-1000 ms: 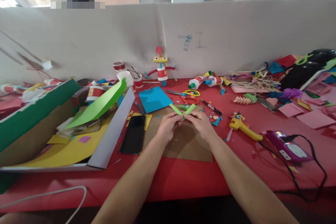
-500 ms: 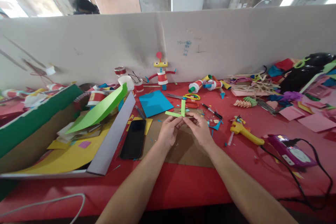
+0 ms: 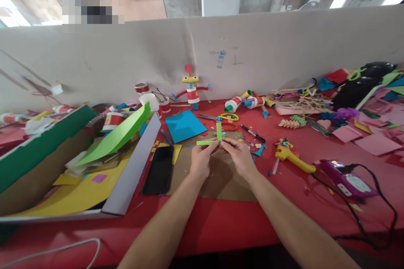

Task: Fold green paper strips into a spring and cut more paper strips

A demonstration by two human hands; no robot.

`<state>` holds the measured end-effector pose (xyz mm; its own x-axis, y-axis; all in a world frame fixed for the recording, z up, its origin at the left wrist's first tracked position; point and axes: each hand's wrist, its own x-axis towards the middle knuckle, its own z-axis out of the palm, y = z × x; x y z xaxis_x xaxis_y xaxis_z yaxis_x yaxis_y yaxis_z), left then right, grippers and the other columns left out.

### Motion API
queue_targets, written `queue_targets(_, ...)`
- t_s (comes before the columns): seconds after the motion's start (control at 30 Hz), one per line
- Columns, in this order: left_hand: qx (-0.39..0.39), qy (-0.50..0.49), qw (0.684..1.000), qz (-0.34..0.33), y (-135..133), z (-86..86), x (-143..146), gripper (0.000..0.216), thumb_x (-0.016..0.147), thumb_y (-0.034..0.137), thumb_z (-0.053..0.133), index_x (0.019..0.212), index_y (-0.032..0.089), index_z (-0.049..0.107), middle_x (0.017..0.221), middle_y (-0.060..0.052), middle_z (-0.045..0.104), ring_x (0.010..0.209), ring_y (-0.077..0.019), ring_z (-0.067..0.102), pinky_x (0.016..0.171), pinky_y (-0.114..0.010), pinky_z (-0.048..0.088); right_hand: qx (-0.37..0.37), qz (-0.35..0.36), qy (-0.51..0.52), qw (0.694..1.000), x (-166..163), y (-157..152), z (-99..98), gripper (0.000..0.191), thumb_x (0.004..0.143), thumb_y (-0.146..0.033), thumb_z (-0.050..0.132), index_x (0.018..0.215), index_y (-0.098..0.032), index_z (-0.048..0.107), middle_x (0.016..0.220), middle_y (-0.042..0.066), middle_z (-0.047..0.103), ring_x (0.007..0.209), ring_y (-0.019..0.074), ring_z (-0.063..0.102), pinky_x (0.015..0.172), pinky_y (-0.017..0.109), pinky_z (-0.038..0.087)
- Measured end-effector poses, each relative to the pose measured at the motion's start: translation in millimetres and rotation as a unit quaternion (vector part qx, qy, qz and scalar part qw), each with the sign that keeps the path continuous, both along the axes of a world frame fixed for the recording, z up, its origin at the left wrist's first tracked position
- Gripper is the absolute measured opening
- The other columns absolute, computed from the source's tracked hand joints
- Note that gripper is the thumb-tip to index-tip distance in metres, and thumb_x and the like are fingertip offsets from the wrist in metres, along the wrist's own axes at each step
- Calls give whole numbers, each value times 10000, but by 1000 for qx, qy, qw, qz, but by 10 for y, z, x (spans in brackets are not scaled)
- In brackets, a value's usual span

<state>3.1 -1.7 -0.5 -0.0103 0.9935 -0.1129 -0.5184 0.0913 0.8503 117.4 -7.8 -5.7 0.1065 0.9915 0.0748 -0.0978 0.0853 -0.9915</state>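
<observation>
Two light green paper strips (image 3: 219, 131) meet at a right angle between my hands, one pointing away from me and one to the left. My left hand (image 3: 202, 159) pinches them near the corner with thumb and fingertips. From the other side my right hand (image 3: 237, 156) is closed on the same corner, its fingertips nearly touching the left ones. The folded part at the corner is mostly hidden by my fingers. Both hands are above a brown cardboard sheet (image 3: 227, 187). A blue paper sheet (image 3: 185, 126) lies just beyond my left hand.
A black phone (image 3: 158, 170) and an open box (image 3: 134, 168) of coloured paper are at left. Scissors (image 3: 229, 117), a pen (image 3: 253, 133) and a yellow glue gun (image 3: 295, 160) lie to the right, with a purple power strip (image 3: 349, 180). A paper robot figure (image 3: 192, 94) stands behind.
The left-pointing strip, tilted before, now lies more level across my left fingers. My hands stay closed on the corner, and the view has shifted slightly.
</observation>
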Motion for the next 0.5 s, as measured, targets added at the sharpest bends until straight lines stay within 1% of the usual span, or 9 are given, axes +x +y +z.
queue_targets(0.07,-4,3,1000,11,-4,0,10,262,557,248,762,777,116,709,760,-80,706,700,-157,646,750,-297,495,-8,21,37,999,-8,3,-7,306,683,-353,652,946,-203,698,833,35,703,704,166,605,705,311,468)
queue_targets(0.2,-1,13,1000,21,-12,-12,17,236,553,239,761,747,113,712,716,-70,703,664,-157,642,729,-299,501,-15,45,98,994,-24,16,-30,283,653,-350,682,890,-198,704,831,37,703,730,170,621,765,332,478)
queue_targets(0.3,1,11,1000,15,-20,-16,14,229,570,238,754,757,111,714,710,-67,703,649,-144,636,721,-284,499,-14,36,120,992,-25,32,-50,250,645,-345,690,848,-200,706,816,25,701,739,165,626,799,343,477)
queue_targets(0.43,-3,-14,1000,5,-25,-14,6,212,596,246,738,762,116,717,790,-82,711,724,-159,649,766,-293,495,-17,12,125,992,-21,43,-58,225,642,-336,693,821,-201,706,815,19,699,741,158,625,802,340,478)
queue_targets(0.5,-6,-20,1000,8,-22,-15,3,201,595,244,737,749,117,717,790,-85,712,737,-167,652,764,-296,497,-25,0,124,992,-25,42,-52,228,633,-329,697,818,-196,706,818,23,699,736,157,624,792,336,478)
